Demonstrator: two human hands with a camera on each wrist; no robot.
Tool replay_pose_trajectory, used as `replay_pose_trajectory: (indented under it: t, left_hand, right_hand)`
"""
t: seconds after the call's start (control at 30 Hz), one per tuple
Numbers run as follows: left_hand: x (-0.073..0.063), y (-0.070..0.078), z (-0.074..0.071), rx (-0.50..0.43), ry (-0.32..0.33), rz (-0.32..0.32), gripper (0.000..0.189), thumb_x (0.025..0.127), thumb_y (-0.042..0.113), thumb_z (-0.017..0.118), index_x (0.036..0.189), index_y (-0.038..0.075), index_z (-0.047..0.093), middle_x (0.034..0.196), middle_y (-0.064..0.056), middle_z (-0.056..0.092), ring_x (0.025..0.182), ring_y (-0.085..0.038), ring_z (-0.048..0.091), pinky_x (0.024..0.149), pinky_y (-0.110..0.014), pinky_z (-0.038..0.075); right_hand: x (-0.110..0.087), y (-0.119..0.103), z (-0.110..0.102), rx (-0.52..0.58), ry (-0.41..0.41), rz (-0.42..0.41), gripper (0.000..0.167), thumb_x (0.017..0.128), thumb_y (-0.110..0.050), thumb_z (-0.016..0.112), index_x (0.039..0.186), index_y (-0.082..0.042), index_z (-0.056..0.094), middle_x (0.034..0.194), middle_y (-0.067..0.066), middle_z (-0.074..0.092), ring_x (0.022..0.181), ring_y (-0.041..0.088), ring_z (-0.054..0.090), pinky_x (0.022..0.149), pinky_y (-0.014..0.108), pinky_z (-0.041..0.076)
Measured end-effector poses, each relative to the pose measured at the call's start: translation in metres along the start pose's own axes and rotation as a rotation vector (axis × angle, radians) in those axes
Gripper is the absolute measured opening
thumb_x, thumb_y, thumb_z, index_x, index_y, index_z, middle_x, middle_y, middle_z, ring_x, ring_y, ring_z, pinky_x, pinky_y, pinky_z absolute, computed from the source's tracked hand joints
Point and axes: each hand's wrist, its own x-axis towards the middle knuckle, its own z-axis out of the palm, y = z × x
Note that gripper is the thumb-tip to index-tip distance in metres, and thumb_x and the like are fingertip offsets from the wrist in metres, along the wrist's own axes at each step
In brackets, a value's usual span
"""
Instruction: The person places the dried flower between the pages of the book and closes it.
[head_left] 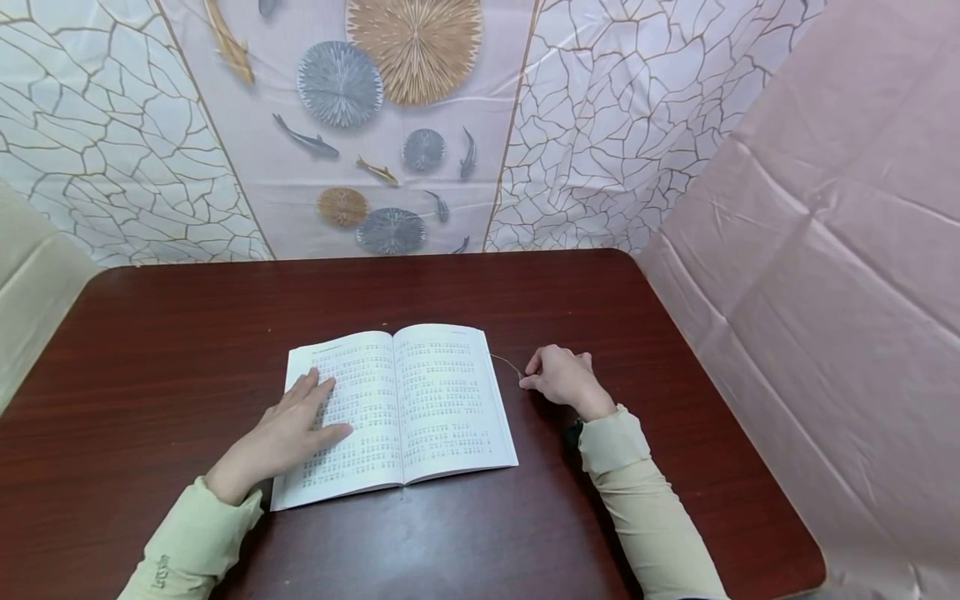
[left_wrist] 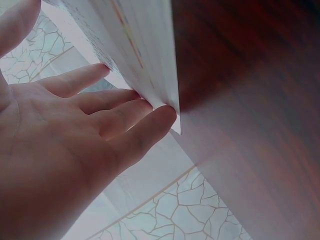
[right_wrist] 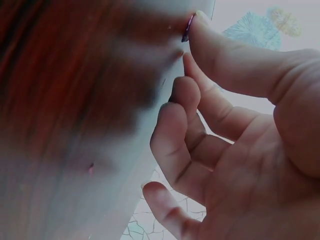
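Observation:
An open book [head_left: 450, 400] with printed pages lies on the dark red-brown table. My left hand [head_left: 291, 418] rests on its left page, fingers spread and fairly straight; in the left wrist view that hand's [left_wrist: 85, 135] fingertips touch the page near the edge. From the right page's outer edge, a thin pale cord [head_left: 507, 362] curves out to my right hand [head_left: 566, 379], whose thumb and forefinger pinch its end. A small dark purple piece [right_wrist: 188, 28] shows at the thumb tip in the right wrist view. That hand's other fingers are curled. What joins the cord inside the book is hidden.
The table [head_left: 187, 308] has rounded corners and surrounds the book. Behind it hangs a patterned cloth [head_left: 637, 108] with crackle lines, discs and fish. Plain pinkish cloth [head_left: 832, 275] hangs along the right side, and pale cloth [head_left: 33, 283] at the left.

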Motion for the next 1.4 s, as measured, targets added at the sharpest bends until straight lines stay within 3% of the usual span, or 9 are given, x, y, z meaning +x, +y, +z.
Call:
replay_pose_trajectory:
  t: [0.4,0.67,0.97,1.13,1.4]
  left_hand:
    - [0.0009,-0.0013,0.0010,0.002,0.003,0.002,0.083,0.092,0.043,0.064,0.147,-0.008,0.031,0.155,-0.032,0.013,0.142,-0.050,0.013,0.101,-0.074,0.018]
    - [0.0009,-0.0017,0.0011,0.005,0.004,0.001,0.083,0.092,0.043,0.064,0.147,-0.008,0.031,0.155,-0.033,0.013,0.142,-0.050,0.013,0.101,-0.074,0.018]
    - [0.0004,-0.0007,0.0000,0.003,0.003,0.002,0.082,0.092,0.043,0.064,0.147,-0.008,0.031,0.155,-0.032,0.013,0.142,-0.050,0.012,0.101,-0.074,0.018]
    - [0.0004,-0.0002,-0.0003,-0.002,0.001,-0.003,0.083,0.092,0.043,0.064,0.148,-0.008,0.030,0.156,-0.032,0.013,0.142,-0.049,0.012,0.101,-0.074,0.017]
    - [0.0004,-0.0006,0.0004,-0.002,0.000,-0.006,0.083,0.092,0.044,0.064,0.148,-0.007,0.030,0.156,-0.032,0.012,0.142,-0.049,0.011,0.102,-0.074,0.017]
  right_hand:
    - [0.0003,-0.0031,-0.0010,0.001,-0.048,-0.020,0.012,0.089,-0.021,0.071,0.079,-0.016,0.073,0.068,-0.007,0.065,0.076,0.015,0.058,0.099,0.058,0.026]
    - [0.0009,-0.0027,-0.0009,-0.007,0.000,0.013,0.015,0.084,-0.027,0.077,0.085,-0.015,0.069,0.070,-0.006,0.062,0.075,0.018,0.057,0.089,0.051,0.030]
    - [0.0010,-0.0030,-0.0025,-0.001,-0.060,-0.006,0.015,0.089,-0.023,0.072,0.076,-0.016,0.073,0.066,-0.004,0.064,0.073,0.016,0.057,0.098,0.058,0.025]
    - [0.0012,-0.0027,-0.0019,-0.041,-0.068,-0.036,0.016,0.090,-0.019,0.069,0.075,-0.018,0.073,0.069,-0.010,0.065,0.076,0.014,0.059,0.101,0.063,0.024]
    - [0.0015,-0.0018,-0.0003,-0.064,-0.092,-0.069,0.015,0.090,-0.012,0.063,0.079,-0.018,0.072,0.082,-0.010,0.069,0.074,0.011,0.058,0.094,0.055,0.029]
